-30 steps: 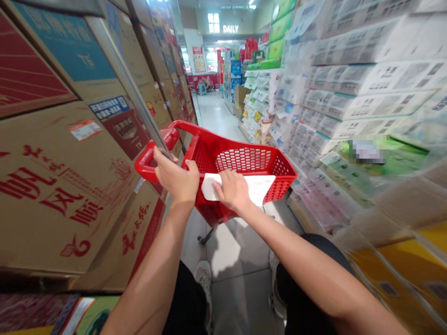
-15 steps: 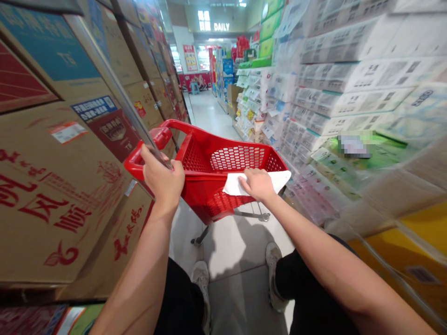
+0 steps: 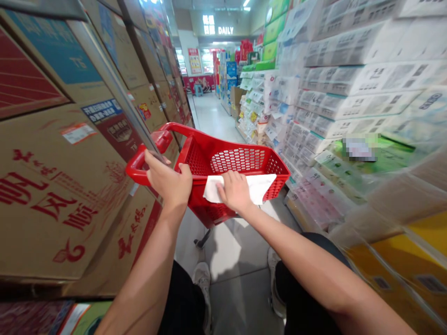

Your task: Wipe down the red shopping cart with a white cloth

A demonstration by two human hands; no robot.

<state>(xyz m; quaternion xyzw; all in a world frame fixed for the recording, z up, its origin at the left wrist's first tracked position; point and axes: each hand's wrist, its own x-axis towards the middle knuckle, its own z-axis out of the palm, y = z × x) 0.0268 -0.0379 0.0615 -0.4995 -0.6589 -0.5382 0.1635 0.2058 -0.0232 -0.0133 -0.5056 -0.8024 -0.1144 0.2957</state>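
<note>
A red shopping cart (image 3: 240,160) with perforated sides stands crosswise in front of me. My left hand (image 3: 169,179) is wrapped round a long metal pole (image 3: 115,86) beside the cart's handle, at its left end. The pole slants up to the upper left. My right hand (image 3: 234,190) presses a white cloth (image 3: 260,186) over the cart's near rim, with its fingers on top and the thumb on the near side. The cloth hangs down over the near side wall.
Stacked cardboard boxes (image 3: 42,186) rise close on the left. Wrapped white paper packs (image 3: 363,79) and a yellow box (image 3: 412,260) line the right. A tiled aisle (image 3: 216,111) runs ahead to a blue stool (image 3: 198,89). My shoes are below the cart.
My right hand and the white cloth have slid left along the cart's rim. My left hand has shifted slightly right and its fingers have moved a little on the pole.
</note>
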